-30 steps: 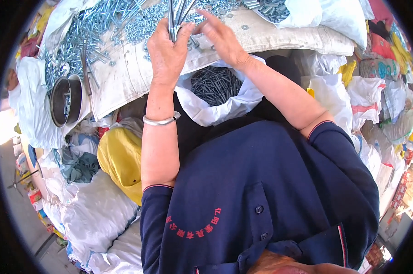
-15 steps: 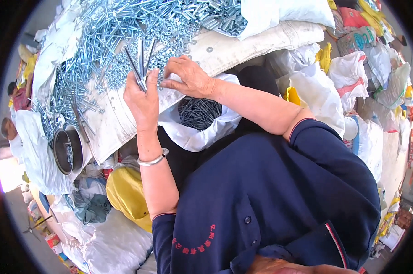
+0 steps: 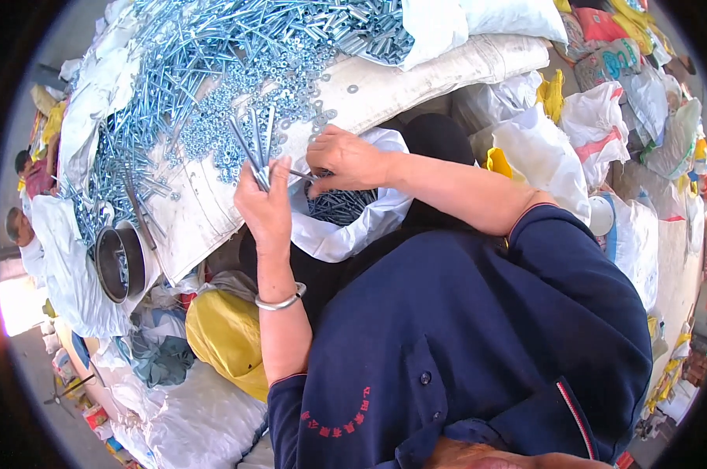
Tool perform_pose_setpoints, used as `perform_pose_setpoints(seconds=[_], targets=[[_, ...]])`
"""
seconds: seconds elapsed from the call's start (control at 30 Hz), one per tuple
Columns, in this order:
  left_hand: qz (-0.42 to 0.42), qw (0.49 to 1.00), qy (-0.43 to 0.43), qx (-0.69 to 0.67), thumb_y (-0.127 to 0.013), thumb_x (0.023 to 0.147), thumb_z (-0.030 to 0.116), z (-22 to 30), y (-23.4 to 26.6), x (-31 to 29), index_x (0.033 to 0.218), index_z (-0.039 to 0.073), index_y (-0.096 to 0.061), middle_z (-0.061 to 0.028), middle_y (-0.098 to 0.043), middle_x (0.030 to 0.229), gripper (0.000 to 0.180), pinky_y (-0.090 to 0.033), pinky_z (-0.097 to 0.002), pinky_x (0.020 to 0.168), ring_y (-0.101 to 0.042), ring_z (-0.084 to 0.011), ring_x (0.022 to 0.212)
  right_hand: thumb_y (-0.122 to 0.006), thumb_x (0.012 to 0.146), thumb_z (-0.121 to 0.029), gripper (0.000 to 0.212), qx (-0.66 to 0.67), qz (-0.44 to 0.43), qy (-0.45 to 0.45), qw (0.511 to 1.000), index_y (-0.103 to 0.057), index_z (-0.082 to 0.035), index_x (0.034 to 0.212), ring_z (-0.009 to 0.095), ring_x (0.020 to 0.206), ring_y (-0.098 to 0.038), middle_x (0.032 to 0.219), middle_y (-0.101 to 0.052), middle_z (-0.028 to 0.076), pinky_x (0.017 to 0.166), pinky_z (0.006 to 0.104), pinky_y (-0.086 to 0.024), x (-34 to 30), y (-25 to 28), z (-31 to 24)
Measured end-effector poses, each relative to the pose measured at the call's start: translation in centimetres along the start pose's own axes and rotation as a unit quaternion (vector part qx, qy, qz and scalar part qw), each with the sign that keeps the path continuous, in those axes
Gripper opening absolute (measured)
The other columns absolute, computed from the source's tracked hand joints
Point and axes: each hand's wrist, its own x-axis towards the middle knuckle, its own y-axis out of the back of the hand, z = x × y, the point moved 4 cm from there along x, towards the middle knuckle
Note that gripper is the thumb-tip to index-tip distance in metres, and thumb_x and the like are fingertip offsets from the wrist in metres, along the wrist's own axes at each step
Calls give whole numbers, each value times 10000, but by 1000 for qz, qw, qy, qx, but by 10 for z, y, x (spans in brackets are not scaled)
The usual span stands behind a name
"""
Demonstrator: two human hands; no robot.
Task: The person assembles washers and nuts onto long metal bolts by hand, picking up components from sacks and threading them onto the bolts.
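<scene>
My left hand (image 3: 269, 207) is closed around several long shiny metal rods (image 3: 253, 139), which fan upward from the fingers. My right hand (image 3: 352, 162) pinches a thin dark screw (image 3: 300, 174) whose far end reaches the left hand's fingertips. Just below the right hand, a white sack (image 3: 330, 241) sits open with many dark screws (image 3: 341, 205) inside. Beyond both hands, small nuts and washers (image 3: 228, 125) lie heaped on a pale cloth (image 3: 416, 82).
Long bolts (image 3: 162, 74) and metal tubes (image 3: 377, 31) pile up farther back. A round dark-walled container (image 3: 119, 264) stands at the left, beside a long thin tool (image 3: 140, 207). A yellow sack (image 3: 228, 336) and stuffed white bags (image 3: 541, 156) surround me. People show at the far left.
Both hands have shifted right and toward me, the left one with its rods. The right hand has drawn away from the left, and a dark screw now shows between them.
</scene>
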Motion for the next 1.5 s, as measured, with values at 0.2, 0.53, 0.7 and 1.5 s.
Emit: perform_pose_setpoints(seconds=[0.2,0.53,0.7,1.5], targets=[[-51,994,59,-72,-703,912,251,-26,-22,-26,863,4,-607,8,-510,648,270,-393,-265,554,-433,-81,608,-630,812,-200,157,-256,106,-4,961,-648,-85,917,280,915,-590,913,-593,81,825,402,-432,-4,66,83],[-50,944,181,-271,-664,949,242,-35,-27,-38,783,89,-515,49,-458,601,271,-279,-198,404,-378,-12,462,-598,805,-145,141,-440,13,-125,889,-683,-71,890,269,1017,-573,975,-619,98,883,402,-405,-9,110,149],[-32,926,210,-310,-686,932,205,-35,-25,-45,815,79,-540,55,-458,603,226,-284,-198,405,-376,-13,463,-598,918,-145,141,46,171,-232,957,-627,-18,972,277,966,-650,983,-653,111,874,404,-488,4,110,125],[-18,953,170,-250,-767,869,219,-33,-3,-67,788,38,-567,54,-507,657,281,-353,-218,536,-393,-24,605,-526,1010,-201,246,386,127,-213,889,-671,-20,1096,69,730,-490,769,-530,-20,683,234,-415,-6,45,-2]])
